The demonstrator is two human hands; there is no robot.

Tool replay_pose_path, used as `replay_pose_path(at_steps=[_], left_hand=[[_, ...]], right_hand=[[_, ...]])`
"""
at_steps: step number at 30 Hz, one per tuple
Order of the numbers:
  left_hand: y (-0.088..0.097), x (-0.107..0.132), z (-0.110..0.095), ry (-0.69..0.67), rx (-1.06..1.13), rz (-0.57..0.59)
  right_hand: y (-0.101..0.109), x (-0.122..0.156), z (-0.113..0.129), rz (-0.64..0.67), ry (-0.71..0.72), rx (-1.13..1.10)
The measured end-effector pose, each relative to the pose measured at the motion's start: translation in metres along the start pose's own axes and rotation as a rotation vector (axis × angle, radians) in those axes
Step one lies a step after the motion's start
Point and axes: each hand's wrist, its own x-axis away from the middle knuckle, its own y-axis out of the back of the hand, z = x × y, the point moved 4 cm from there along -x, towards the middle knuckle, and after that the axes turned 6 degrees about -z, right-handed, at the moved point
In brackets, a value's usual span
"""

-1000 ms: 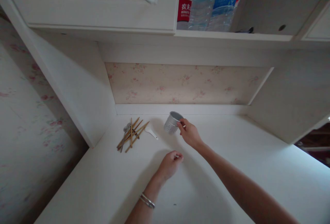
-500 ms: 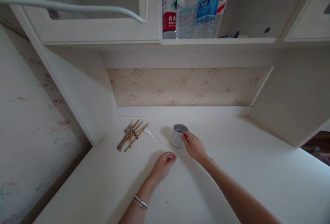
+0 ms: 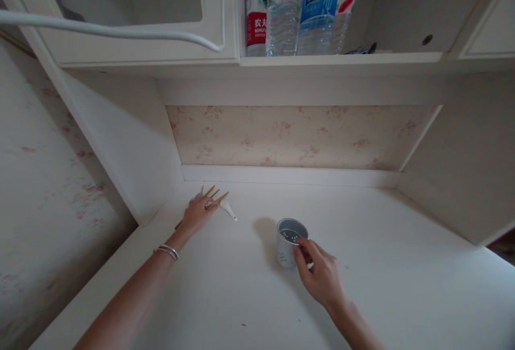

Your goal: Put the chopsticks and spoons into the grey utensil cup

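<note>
My right hand pinches the near right rim of a small grey metal utensil holder, which has little holes in its side and base. The holder looks upright, and its inside appears to contain nothing. Over at the left, my left hand, with bangles at the wrist, lies across a loose pile of wooden chopsticks. Its fingers are partly spread over the pile and cover most of it; only some chopstick ends stick out past them. Beside the fingertips lies a white spoon.
A white desktop lies under everything, with a panel of floral wallpaper behind. Overhead, a shelf holds several plastic bottles. A white cable hangs across the upper left.
My left hand has moved left and away from me onto the chopstick pile. My right hand has brought the utensil holder closer and slightly right. The view has shifted a little.
</note>
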Motion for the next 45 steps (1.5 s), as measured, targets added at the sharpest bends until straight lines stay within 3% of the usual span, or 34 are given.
replay_pose_path(at_steps=[3, 6, 8, 12, 15, 17, 23, 29, 39, 45], left_hand=[[-0.002, -0.008, 0.008, -0.009, -0.164, 0.018], [-0.011, -0.009, 0.011, 0.012, -0.183, 0.066], [-0.019, -0.012, 0.011, 0.037, -0.163, 0.088], [-0.035, -0.02, 0.009, 0.11, -0.142, 0.127], [-0.046, -0.025, 0.004, 0.102, -0.168, 0.167], [-0.051, -0.025, 0.0, 0.086, -0.192, 0.19], [-0.056, -0.012, -0.018, 0.032, -0.21, 0.207], [-0.057, 0.021, -0.045, 0.01, -0.211, 0.194], [-0.069, 0.101, -0.113, -0.024, -0.133, 0.218], [-0.068, 0.127, -0.133, -0.016, -0.087, 0.218]], right_hand=[[-0.001, 0.008, -0.002, 0.002, 0.056, -0.066], [-0.001, 0.017, -0.006, -0.016, 0.055, -0.195], [0.0, 0.019, -0.015, -0.102, -0.067, -0.298], [-0.003, 0.018, -0.048, -0.335, -0.497, -0.524], [-0.009, 0.012, -0.072, -0.403, -0.722, -0.596], [-0.013, 0.008, -0.08, -0.393, -0.775, -0.585], [-0.025, 0.002, -0.077, -0.21, -0.706, -0.529], [-0.028, 0.002, -0.079, -0.194, -0.686, -0.522], [-0.027, 0.004, -0.077, -0.166, -0.662, -0.531], [-0.023, 0.005, -0.076, -0.171, -0.649, -0.523]])
